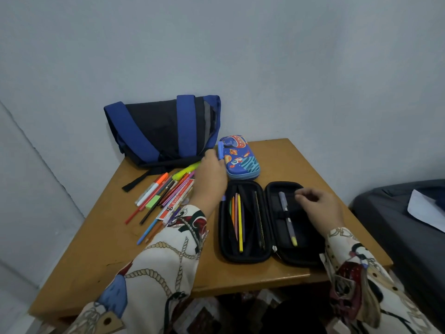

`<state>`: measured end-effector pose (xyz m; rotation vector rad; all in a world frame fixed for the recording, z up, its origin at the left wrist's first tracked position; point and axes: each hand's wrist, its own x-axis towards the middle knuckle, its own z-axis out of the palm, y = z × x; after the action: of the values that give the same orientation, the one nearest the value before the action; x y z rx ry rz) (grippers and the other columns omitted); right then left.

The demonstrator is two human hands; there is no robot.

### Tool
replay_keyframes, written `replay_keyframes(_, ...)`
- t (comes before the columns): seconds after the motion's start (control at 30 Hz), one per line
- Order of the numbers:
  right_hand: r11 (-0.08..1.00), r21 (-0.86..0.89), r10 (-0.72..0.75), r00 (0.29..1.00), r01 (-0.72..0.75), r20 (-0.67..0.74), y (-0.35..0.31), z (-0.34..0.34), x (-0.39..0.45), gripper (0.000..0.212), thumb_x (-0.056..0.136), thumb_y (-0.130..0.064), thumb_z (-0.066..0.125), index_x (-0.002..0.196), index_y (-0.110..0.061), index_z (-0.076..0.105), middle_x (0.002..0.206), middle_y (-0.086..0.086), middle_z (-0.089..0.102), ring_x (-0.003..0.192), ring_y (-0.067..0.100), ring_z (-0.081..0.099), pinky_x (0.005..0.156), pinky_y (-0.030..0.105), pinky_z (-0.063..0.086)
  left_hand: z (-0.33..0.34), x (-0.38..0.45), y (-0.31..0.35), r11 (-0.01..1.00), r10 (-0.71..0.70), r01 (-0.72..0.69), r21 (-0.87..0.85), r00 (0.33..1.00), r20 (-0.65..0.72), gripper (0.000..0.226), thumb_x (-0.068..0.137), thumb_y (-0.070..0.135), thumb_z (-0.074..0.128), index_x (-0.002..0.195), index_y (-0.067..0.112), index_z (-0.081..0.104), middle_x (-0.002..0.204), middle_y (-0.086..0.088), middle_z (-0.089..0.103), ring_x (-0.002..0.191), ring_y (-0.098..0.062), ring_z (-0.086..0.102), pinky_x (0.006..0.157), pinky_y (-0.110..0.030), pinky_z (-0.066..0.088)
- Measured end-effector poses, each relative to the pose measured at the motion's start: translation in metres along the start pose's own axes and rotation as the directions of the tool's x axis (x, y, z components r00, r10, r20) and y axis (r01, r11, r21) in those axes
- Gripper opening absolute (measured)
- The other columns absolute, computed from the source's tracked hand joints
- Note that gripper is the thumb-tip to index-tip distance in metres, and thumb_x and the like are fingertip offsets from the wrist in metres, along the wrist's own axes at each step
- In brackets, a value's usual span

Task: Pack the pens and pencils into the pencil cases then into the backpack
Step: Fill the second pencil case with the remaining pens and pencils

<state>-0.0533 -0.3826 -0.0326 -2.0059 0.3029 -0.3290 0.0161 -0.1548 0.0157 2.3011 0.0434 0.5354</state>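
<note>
A black pencil case (269, 251) lies open flat on the wooden table (96, 256). Its left half holds several coloured pencils (237, 218); its right half holds a grey pen (287, 218) under an elastic band. My left hand (212, 182) grips a blue pen (220, 150) upright, above the loose pile of pens and pencils (163, 198). My right hand (320, 208) hovers over the case's right half, fingers loosely curled, holding nothing. A closed blue space-print pencil case (240, 157) lies behind. The blue and black backpack (159, 131) leans against the wall.
A yellow highlighter (185, 171) and an orange marker (156, 183) lie in the pile, near a black backpack strap (134, 183). A dark bed with a white sheet of paper (426, 210) stands to the right. Walls close the table's back and left.
</note>
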Motion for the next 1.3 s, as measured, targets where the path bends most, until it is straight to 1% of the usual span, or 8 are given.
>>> replay_keyframes(0.13,0.986,0.163,-0.024,0.999,0.03,-0.042,0.004,0.0,-0.002,0.008,0.087,-0.013,0.067,0.088,-0.019,0.073,0.089,-0.004,0.069,0.084,0.008,0.06,0.071,0.019,0.044,0.027,-0.007,0.029,0.92,-0.144,0.218,-0.325,0.961,0.238,0.031,0.097,0.009,0.043,0.127,0.012,0.04,0.106,-0.017,0.062,0.073,-0.025,0.063,0.07,-0.042,0.058)
replay_keyframes(0.23,0.933,0.354,0.051,0.998,-0.06,0.034,0.014,-0.005,-0.002,0.011,0.085,-0.007,0.069,0.09,-0.016,0.074,0.093,0.002,0.071,0.087,0.016,0.064,0.073,0.028,0.052,0.042,-0.014,0.043,0.867,-0.173,0.315,-0.387,0.917,0.36,0.046,0.098,0.003,0.042,0.14,0.014,0.028,0.099,-0.023,0.061,0.055,-0.016,0.058,0.052,-0.028,0.054)
replay_keyframes(0.43,0.896,0.439,0.026,0.995,-0.068,0.101,0.025,-0.008,0.002,0.026,0.082,0.008,0.067,0.089,-0.016,0.073,0.084,0.004,0.067,0.078,0.015,0.062,0.068,0.018,0.054,0.062,-0.01,0.05,0.917,-0.111,0.22,-0.332,0.942,0.318,0.033,0.095,0.002,0.046,0.117,0.021,0.032,0.101,-0.024,0.059,0.078,-0.038,0.068,0.063,-0.049,0.059)
replay_keyframes(0.6,0.922,0.386,0.005,0.996,-0.039,0.09,0.031,-0.004,0.007,0.032,0.081,0.012,0.065,0.085,-0.019,0.072,0.077,-0.002,0.062,0.07,0.01,0.056,0.07,0.018,0.051,0.088,-0.003,0.045,0.961,-0.088,0.18,-0.209,0.918,0.387,0.039,0.092,0.003,0.052,0.125,0.017,0.037,0.11,-0.024,0.056,0.096,-0.041,0.064,0.075,-0.055,0.057)
replay_keyframes(0.77,0.91,0.412,0.011,0.997,-0.044,0.083,0.031,-0.003,0.007,0.032,0.083,0.013,0.062,0.085,-0.018,0.072,0.078,0.0,0.064,0.074,0.01,0.06,0.075,0.022,0.052,0.084,-0.007,0.051,0.998,-0.02,0.042,-0.041,0.903,0.43,0.027,0.09,0.003,0.052,0.116,0.005,0.045,0.103,-0.014,0.054,0.099,-0.035,0.058,0.075,-0.036,0.049)
replay_keyframes(0.93,0.911,0.409,0.017,0.996,-0.052,0.087,0.034,-0.001,0.009,0.034,0.083,0.013,0.06,0.084,-0.018,0.073,0.079,0.002,0.065,0.077,0.014,0.06,0.078,0.027,0.052,0.079,-0.011,0.052,0.998,0.001,-0.037,0.048,0.81,0.586,0.043,0.089,0.011,0.062,0.128,0.002,0.048,0.12,-0.017,0.056,0.1,-0.029,0.055,0.087,-0.039,0.048)
replay_keyframes(1.13,0.915,0.403,-0.005,0.997,-0.024,0.071,0.03,-0.002,0.007,0.033,0.084,0.014,0.059,0.084,-0.017,0.071,0.078,0.001,0.064,0.074,0.008,0.059,0.072,0.018,0.053,0.083,-0.028,0.054,0.979,0.051,-0.156,0.13,0.809,0.585,0.018,0.084,0.019,0.063,0.092,0.004,0.056,0.092,-0.014,0.057,0.095,-0.034,0.059,0.065,-0.033,0.041)
replay_keyframes(1.3,0.921,0.39,-0.006,0.998,-0.021,0.07,0.031,-0.002,0.006,0.034,0.084,0.014,0.06,0.084,-0.018,0.072,0.078,0.003,0.064,0.074,0.009,0.06,0.076,0.024,0.053,0.081,-0.038,0.051,0.943,0.096,-0.259,0.207,0.811,0.577,0.03,0.091,0.027,0.056,0.096,-0.002,0.061,0.112,-0.022,0.054,0.106,-0.038,0.053,0.085,-0.041,0.047)
